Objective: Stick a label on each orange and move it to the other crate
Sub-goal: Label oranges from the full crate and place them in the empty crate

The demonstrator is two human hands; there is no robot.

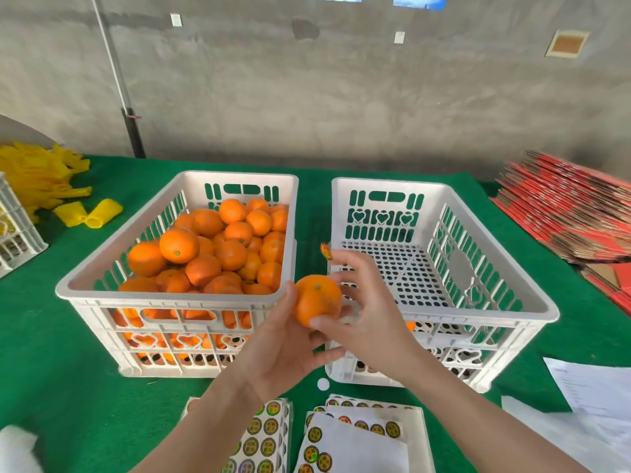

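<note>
My left hand [283, 353] grips an orange [316, 298] from below, in front of the gap between two white crates. My right hand [372, 315] has its thumb on the near side of that orange and its fingers curled behind it. A round label [326, 251] clings to one raised fingertip of the right hand. The left crate [102, 264] is piled with several oranges [222, 247]. The right crate [532, 288] shows a bare perforated floor, with a bit of orange visible through its front slats [409, 325]. Label sheets [269, 435] lie on the green cloth near me.
More label sheets [358, 438] lie beside the first. Yellow foam nets [41, 179] and another white crate [13, 233] sit at the far left. Flattened red cartons [573, 213] are stacked at the right, and white papers [594, 387] lie at the near right.
</note>
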